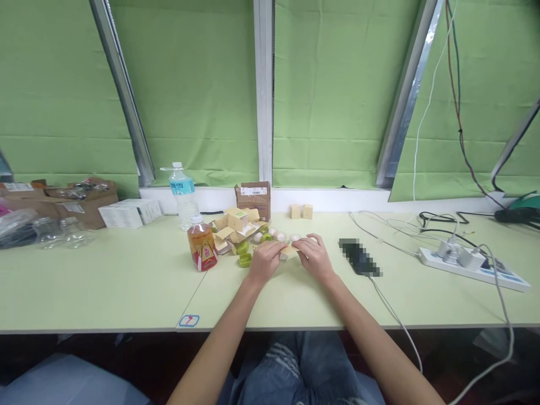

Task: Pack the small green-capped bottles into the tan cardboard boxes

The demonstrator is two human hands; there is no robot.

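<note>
Both my hands meet over the table around a small pale-yellow cardboard box (289, 251). My left hand (266, 260) pinches its left end and my right hand (314, 256) its right end; the fingers cover much of it. Just beyond my left hand lies a pile of similar pale-yellow cardboard boxes (235, 220), some flattened. Green plastic pieces (244, 260) and several whitish round pieces (258, 237) lie along the front and right of the pile. Two small upright yellow boxes (301, 211) stand at the back, beyond my right hand.
Left of the pile stand an orange drink bottle (202, 244) and a clear water bottle (183, 197). A brown carton (253, 199) sits behind it. To my right are a phone (360, 257) on a cable and a white power strip (475, 267) with plugs. Boxes (130, 212) line the left.
</note>
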